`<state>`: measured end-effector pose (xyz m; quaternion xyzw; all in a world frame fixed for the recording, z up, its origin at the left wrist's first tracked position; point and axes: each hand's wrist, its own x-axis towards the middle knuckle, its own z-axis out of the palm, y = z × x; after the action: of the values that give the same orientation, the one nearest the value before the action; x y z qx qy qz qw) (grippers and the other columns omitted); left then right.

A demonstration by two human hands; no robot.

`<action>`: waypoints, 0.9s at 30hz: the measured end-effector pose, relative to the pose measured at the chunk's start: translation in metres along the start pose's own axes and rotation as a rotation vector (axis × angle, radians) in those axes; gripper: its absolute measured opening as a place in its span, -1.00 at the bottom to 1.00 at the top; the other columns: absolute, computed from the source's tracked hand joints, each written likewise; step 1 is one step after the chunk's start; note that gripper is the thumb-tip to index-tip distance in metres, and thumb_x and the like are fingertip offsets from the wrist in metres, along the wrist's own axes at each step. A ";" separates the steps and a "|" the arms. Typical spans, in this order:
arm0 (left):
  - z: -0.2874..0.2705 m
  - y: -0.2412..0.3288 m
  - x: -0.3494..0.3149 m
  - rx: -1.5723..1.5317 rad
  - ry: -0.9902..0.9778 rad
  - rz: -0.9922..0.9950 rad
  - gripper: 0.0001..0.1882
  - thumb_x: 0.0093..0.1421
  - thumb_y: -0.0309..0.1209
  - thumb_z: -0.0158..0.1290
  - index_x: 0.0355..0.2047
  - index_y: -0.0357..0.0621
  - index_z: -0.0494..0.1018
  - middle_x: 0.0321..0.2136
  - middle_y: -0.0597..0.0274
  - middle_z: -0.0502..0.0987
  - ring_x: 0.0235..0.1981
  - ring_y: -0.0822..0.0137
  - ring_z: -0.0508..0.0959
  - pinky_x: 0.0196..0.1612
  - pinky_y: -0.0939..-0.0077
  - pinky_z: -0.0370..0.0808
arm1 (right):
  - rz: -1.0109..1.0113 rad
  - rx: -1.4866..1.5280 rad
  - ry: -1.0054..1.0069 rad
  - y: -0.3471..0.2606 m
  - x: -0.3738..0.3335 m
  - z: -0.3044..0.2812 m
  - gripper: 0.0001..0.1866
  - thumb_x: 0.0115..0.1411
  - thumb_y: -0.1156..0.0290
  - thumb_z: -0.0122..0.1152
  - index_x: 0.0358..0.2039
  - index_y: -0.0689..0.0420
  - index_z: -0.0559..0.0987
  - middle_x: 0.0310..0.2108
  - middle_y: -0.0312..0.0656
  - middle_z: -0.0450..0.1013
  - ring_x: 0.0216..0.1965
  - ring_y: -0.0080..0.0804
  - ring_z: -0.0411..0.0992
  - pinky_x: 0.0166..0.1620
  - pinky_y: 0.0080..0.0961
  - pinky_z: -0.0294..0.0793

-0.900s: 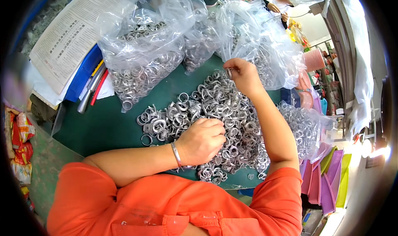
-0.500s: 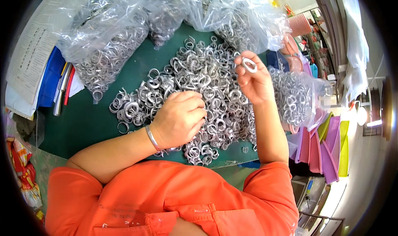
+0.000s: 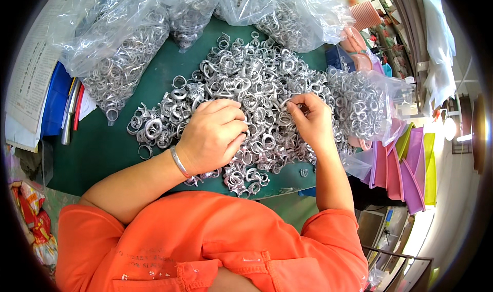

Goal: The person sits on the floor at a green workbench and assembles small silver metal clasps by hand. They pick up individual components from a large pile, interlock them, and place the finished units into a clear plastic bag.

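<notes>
A large heap of silver-grey metal rings (image 3: 262, 94) spreads across the green tabletop. Over its left-hand side my left hand (image 3: 213, 135) is closed, knuckles up and fingers curled down; anything in it is hidden beneath the fingers. A plain bracelet circles that wrist. On the heap's right side my right hand (image 3: 313, 121) is closed, with thumb and forefinger pinching a ring (image 3: 285, 105) low among the others. A few rings lie along the table's near edge, below the left hand.
Clear plastic bags of rings (image 3: 126, 56) line the far side, and another bag of rings (image 3: 359, 104) sits at the right. Pens (image 3: 78, 107), a blue tray (image 3: 55, 102) and printed sheets (image 3: 32, 71) lie left. Pink, purple and green trays (image 3: 405, 169) stand beyond the right edge.
My right hand has come down from above the heap, where it held up a ring, to the rings on the right side. The left hand stays curled in about the same place.
</notes>
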<state>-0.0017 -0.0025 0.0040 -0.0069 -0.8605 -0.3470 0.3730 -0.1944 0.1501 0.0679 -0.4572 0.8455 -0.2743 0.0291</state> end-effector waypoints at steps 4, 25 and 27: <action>0.001 0.001 -0.001 -0.001 0.007 0.001 -0.88 -0.07 -0.51 0.19 -0.45 -0.11 0.53 -0.31 0.27 0.53 -0.09 0.14 0.51 -0.07 0.27 0.37 | 0.032 0.372 0.137 0.002 -0.010 -0.008 -0.93 0.10 0.58 0.29 -0.38 0.21 0.58 -0.47 -0.38 0.49 -0.48 -0.74 0.34 -0.42 -0.73 0.35; -0.002 -0.002 -0.002 -0.004 0.024 -0.001 -0.87 -0.08 -0.52 0.20 -0.46 -0.11 0.53 -0.34 0.26 0.54 -0.13 0.13 0.52 -0.12 0.26 0.40 | -0.132 0.565 0.061 0.003 0.073 -0.038 -0.86 0.21 0.39 0.24 -0.38 0.20 0.58 -0.49 -0.37 0.47 -0.57 -0.68 0.28 -0.50 -0.69 0.23; -0.001 -0.001 -0.001 -0.003 0.019 -0.002 -0.87 -0.08 -0.52 0.20 -0.46 -0.12 0.53 -0.33 0.26 0.54 -0.13 0.12 0.52 -0.11 0.26 0.40 | -0.244 -0.002 -0.232 0.010 0.057 -0.025 -0.84 0.16 0.37 0.29 -0.31 0.19 0.60 -0.50 -0.40 0.48 -0.43 -0.61 0.40 -0.36 -0.60 0.38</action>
<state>-0.0009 -0.0037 0.0027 -0.0030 -0.8564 -0.3486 0.3807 -0.2422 0.1201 0.0959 -0.5850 0.7750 -0.2202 0.0927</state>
